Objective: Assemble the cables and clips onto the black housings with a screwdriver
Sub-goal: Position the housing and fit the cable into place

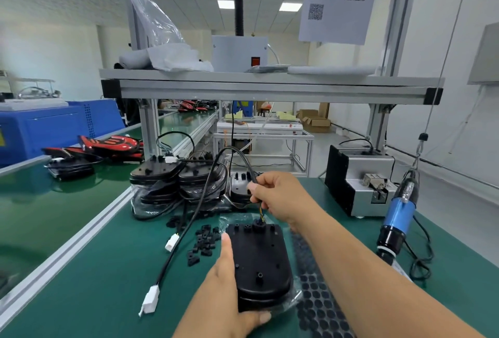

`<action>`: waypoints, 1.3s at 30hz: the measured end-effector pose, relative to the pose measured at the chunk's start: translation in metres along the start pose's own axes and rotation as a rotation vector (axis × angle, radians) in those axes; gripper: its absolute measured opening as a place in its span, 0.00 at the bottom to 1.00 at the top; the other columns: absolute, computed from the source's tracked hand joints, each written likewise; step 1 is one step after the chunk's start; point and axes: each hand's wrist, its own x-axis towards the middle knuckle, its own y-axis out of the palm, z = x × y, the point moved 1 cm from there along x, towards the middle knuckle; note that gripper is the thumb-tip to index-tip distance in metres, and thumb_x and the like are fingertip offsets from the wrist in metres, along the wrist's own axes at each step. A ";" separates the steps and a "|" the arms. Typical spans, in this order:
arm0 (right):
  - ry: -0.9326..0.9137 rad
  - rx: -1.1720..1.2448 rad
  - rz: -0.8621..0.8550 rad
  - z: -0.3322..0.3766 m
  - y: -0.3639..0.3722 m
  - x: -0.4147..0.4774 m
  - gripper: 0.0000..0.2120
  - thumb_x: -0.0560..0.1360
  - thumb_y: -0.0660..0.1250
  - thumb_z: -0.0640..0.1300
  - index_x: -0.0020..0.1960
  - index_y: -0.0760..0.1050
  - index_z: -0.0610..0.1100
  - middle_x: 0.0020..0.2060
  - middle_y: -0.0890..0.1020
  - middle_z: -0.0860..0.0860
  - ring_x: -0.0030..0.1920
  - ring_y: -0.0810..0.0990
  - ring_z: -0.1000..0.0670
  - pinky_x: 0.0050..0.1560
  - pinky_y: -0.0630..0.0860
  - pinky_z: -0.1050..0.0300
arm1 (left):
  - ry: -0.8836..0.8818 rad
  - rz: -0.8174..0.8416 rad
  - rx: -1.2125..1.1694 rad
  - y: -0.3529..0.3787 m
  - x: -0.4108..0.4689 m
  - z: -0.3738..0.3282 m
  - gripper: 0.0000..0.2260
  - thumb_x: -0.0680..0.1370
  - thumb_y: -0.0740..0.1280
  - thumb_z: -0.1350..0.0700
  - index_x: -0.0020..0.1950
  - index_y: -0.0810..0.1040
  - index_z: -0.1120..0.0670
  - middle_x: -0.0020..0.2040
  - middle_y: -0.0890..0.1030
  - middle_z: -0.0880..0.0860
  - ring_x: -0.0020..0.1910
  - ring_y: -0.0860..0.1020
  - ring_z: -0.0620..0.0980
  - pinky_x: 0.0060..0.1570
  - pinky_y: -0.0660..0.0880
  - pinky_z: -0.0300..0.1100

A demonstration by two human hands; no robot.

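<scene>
A black housing (260, 259) lies flat on the green mat in front of me. My left hand (226, 291) holds its near left side, thumb under the near edge, a finger along the left edge. My right hand (275, 193) pinches a black cable (205, 189) just above the housing's far end, where thin coloured wires (262, 213) drop to a round port. The cable loops up and runs down left to two white connectors (150, 301) (172, 242). Small black clips (204, 243) lie scattered left of the housing. A blue electric screwdriver (399, 216) hangs at the right.
Stacks of bagged black housings (178, 183) stand behind the work area. A sheet of round black pads (318, 302) lies under my right forearm. A screw feeder box (359, 181) sits at the back right. Red and black parts (108, 146) rest on the conveyor to the left.
</scene>
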 end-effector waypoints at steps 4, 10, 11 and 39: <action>-0.037 -0.018 -0.013 -0.002 0.001 -0.002 0.10 0.77 0.67 0.43 0.46 0.78 0.36 0.34 0.80 0.49 0.30 0.72 0.54 0.35 0.73 0.60 | -0.091 0.026 0.075 0.001 0.001 -0.010 0.62 0.66 0.75 0.39 0.70 0.22 0.47 0.78 0.53 0.48 0.75 0.59 0.46 0.71 0.59 0.39; -0.161 -0.117 -0.010 0.000 0.001 -0.012 0.14 0.78 0.66 0.44 0.38 0.73 0.34 0.30 0.70 0.47 0.32 0.68 0.51 0.37 0.68 0.58 | -0.050 -0.002 -0.476 -0.067 0.039 -0.024 0.25 0.76 0.69 0.52 0.72 0.66 0.46 0.66 0.74 0.46 0.60 0.74 0.40 0.56 0.72 0.35; -0.182 -0.141 -0.008 0.001 0.000 -0.012 0.15 0.78 0.66 0.44 0.36 0.72 0.36 0.29 0.69 0.47 0.33 0.67 0.51 0.37 0.66 0.58 | -0.085 -0.057 -0.673 -0.080 0.054 -0.030 0.18 0.78 0.67 0.56 0.67 0.72 0.47 0.61 0.78 0.48 0.55 0.76 0.41 0.49 0.73 0.35; -0.324 -0.519 0.107 -0.007 -0.011 0.008 0.19 0.81 0.60 0.45 0.34 0.67 0.36 0.32 0.69 0.46 0.35 0.67 0.50 0.41 0.68 0.53 | 0.401 -0.553 -0.639 -0.187 0.122 -0.186 0.16 0.84 0.50 0.47 0.43 0.70 0.51 0.37 0.69 0.49 0.37 0.71 0.46 0.41 0.76 0.44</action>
